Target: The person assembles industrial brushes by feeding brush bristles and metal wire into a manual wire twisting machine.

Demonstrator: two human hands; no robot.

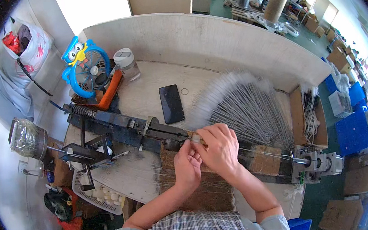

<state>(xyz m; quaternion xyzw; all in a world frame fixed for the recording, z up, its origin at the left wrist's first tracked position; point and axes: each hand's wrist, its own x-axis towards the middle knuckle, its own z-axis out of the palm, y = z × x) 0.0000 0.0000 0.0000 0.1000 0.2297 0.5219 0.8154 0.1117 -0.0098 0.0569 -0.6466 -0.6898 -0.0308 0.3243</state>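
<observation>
My left hand point(187, 166) and my right hand point(220, 149) meet at the middle of a long dark metal bench machine point(149, 130). The fingers of my left hand are pinched close to the machine's jaw end. My right hand curls over the same spot, thumb and fingers closed beside a small pale piece. What exactly either hand grips is too small and covered to make out. Just beyond my right hand, a fan of thin wire rods with white fuzzy ends point(250, 108) spreads on the table. More thin wires point(209, 184) lie on the brown pad before me.
A black phone point(171, 104) lies beyond the machine. A blue owl-shaped fan point(85, 67), a lidded clear jar point(126, 64) and an orange handle point(112, 90) stand back left. A chuck-like metal unit point(317, 164) sits right, near a cardboard box of wires point(308, 117). A low wall point(202, 32) edges the table.
</observation>
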